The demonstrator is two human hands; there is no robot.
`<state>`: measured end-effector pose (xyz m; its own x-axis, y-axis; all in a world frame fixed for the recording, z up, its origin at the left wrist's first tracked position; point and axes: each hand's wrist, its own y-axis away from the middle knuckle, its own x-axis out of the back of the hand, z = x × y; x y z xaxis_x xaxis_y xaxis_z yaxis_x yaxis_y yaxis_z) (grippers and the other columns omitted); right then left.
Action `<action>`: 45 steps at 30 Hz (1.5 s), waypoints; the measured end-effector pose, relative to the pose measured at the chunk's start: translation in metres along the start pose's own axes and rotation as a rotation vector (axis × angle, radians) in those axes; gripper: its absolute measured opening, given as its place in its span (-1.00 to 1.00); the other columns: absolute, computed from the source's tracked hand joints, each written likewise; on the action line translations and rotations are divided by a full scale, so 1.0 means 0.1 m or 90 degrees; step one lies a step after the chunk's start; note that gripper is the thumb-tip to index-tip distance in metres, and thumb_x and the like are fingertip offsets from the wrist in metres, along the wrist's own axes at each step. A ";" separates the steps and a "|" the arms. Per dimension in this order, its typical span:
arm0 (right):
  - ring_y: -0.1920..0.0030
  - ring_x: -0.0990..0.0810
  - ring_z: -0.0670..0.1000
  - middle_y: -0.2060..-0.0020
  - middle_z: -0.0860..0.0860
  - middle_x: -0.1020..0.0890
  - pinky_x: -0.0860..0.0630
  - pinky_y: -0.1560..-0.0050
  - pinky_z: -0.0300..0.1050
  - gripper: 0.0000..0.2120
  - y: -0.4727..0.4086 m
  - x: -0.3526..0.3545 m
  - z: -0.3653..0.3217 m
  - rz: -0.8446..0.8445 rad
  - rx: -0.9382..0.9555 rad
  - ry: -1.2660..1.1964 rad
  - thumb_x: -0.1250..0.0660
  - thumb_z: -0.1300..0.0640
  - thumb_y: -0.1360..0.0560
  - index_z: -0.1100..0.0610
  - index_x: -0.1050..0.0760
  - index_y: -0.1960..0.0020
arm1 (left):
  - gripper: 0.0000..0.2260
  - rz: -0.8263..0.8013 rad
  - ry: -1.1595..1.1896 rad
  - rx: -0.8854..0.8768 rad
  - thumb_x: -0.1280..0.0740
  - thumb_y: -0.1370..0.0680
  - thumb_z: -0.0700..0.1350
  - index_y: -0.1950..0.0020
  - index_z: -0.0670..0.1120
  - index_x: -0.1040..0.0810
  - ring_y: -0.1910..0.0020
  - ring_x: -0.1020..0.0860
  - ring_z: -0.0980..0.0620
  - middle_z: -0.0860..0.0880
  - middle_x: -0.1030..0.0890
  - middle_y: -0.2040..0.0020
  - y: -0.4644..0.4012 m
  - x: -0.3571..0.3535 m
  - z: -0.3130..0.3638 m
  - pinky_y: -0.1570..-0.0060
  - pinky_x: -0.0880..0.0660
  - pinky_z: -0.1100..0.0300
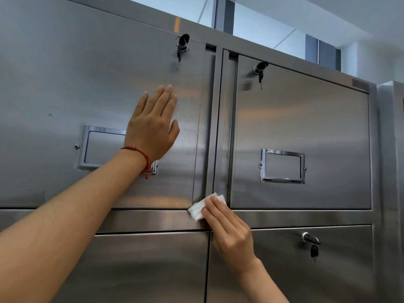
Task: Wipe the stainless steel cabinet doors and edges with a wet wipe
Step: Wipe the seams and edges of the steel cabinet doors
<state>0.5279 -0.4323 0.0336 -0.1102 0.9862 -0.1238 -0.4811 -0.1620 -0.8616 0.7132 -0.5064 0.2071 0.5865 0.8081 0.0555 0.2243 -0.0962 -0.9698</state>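
Observation:
A stainless steel cabinet fills the view, with an upper left door (65, 84) and an upper right door (306, 119) split by a vertical frame strip (215, 119). My left hand (152, 125) lies flat with straight fingers on the upper left door, a red cord bracelet on its wrist. My right hand (229, 235) presses a folded white wet wipe (197, 209) against the foot of the vertical strip, where it meets the horizontal rail (142, 219). Fingers cover part of the wipe.
Keys hang from locks on the upper left door (182, 48), the upper right door (260, 71) and the lower right door (311, 242). Chrome label frames (282, 166) sit on both upper doors. Another steel unit (391, 149) stands at the right; windows run above.

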 end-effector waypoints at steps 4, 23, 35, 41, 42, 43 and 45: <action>-0.11 -0.60 0.16 -0.03 0.21 -0.64 -0.60 -0.03 0.03 -0.78 -0.01 0.00 -0.01 0.001 -0.005 0.017 -0.23 0.34 -0.53 0.32 -0.66 0.07 | -0.49 -0.006 -0.004 0.000 0.02 -0.55 -0.03 -0.42 -0.26 -0.30 -0.44 -0.23 -0.17 -0.23 -0.29 -0.44 0.00 -0.01 -0.01 -0.43 -0.10 -0.09; -0.09 -0.62 0.15 0.00 0.19 -0.66 -0.60 0.01 0.03 -0.66 0.01 0.01 -0.04 0.004 -0.003 0.000 -0.12 0.32 -0.60 0.31 -0.67 0.11 | -0.48 0.000 -0.004 -0.002 0.02 -0.54 -0.03 -0.42 -0.26 -0.31 -0.44 -0.24 -0.16 -0.22 -0.30 -0.43 0.00 0.00 0.00 -0.43 -0.11 -0.09; -0.09 -0.62 0.15 -0.01 0.19 -0.65 -0.61 0.00 0.05 -0.86 -0.27 -0.07 0.08 0.012 -0.017 0.019 -0.33 0.36 -0.45 0.32 -0.66 0.07 | -0.52 -0.004 -0.005 -0.004 -0.10 -0.55 -0.08 -0.42 -0.27 -0.30 -0.44 -0.23 -0.17 -0.23 -0.29 -0.44 0.00 0.00 -0.01 -0.43 -0.11 -0.10; -0.11 -0.61 0.14 -0.03 0.18 -0.65 -0.60 -0.01 0.02 -0.71 -0.41 -0.09 0.19 0.015 0.007 0.026 -0.15 0.32 -0.60 0.31 -0.66 0.04 | -0.52 -0.011 -0.009 -0.003 -0.09 -0.55 -0.08 -0.43 -0.26 -0.29 -0.45 -0.21 -0.16 -0.22 -0.27 -0.45 0.00 0.00 0.00 -0.44 -0.09 -0.09; -0.11 -0.61 0.14 -0.03 0.18 -0.65 -0.60 -0.01 0.02 -0.74 -0.45 -0.10 0.22 0.016 0.007 0.031 -0.17 0.34 -0.58 0.30 -0.66 0.04 | -0.52 -0.013 -0.010 -0.003 -0.09 -0.55 -0.08 -0.43 -0.26 -0.29 -0.45 -0.21 -0.16 -0.22 -0.27 -0.45 -0.01 0.00 0.00 -0.44 -0.09 -0.09; -0.11 -0.61 0.14 -0.03 0.18 -0.65 -0.60 -0.01 0.02 -0.78 -0.49 -0.11 0.25 0.015 0.007 0.037 -0.22 0.34 -0.56 0.30 -0.66 0.03 | -0.52 -0.014 -0.010 -0.002 -0.08 -0.55 -0.07 -0.43 -0.26 -0.29 -0.45 -0.21 -0.16 -0.22 -0.27 -0.45 -0.01 0.01 0.00 -0.44 -0.09 -0.09; -0.10 -0.61 0.15 -0.03 0.19 -0.65 -0.60 -0.02 0.03 -0.82 -0.55 -0.13 0.30 0.013 0.009 0.041 -0.27 0.34 -0.52 0.31 -0.65 0.03 | -0.51 -0.015 -0.011 -0.001 -0.04 -0.55 -0.05 -0.43 -0.26 -0.30 -0.45 -0.21 -0.16 -0.22 -0.28 -0.44 0.00 0.01 0.00 -0.44 -0.09 -0.09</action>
<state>0.5299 -0.4372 0.0969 -0.0648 0.9828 -0.1728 -0.4915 -0.1821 -0.8516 0.7142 -0.5057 0.2077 0.5675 0.8201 0.0737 0.2394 -0.0787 -0.9677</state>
